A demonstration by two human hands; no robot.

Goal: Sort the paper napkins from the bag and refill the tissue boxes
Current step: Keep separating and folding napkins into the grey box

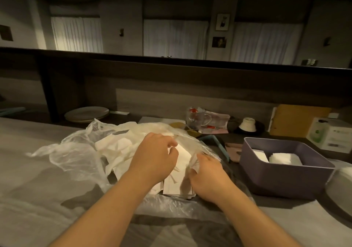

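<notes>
Nearest you, your two bare forearms reach forward over the grey bench (38, 199) toward its middle. Your left hand (154, 157) rests on top of the loose heap of paper napkins (114, 147), its fingers (171, 144) curled and pinching the far edge of a white napkin (182, 151). Your right hand (207, 176) sits just beside it, fingers curled inward and gripping crumpled clear film together with the right edge of the stack. That stack of napkins (175, 184) lies between your hands with its long axis running from you toward the far side of the bench, its near short edge pointing at you. All of this sits inside the open clear plastic bag (62, 151), which is spread flat and crinkled, its mouth flaring toward the left. To the right, apart from the bag, stands a purple tissue box (282, 180), open at the top, with two folded white wads of napkins (283, 158) lying in its far half. Behind the bag you can see a stack of pale plates (86, 113), a glass mug (198, 119), an upturned white cup (247, 125), and at the far right a white carton (331, 135) in front of a brown cardboard box (297, 119).
</notes>
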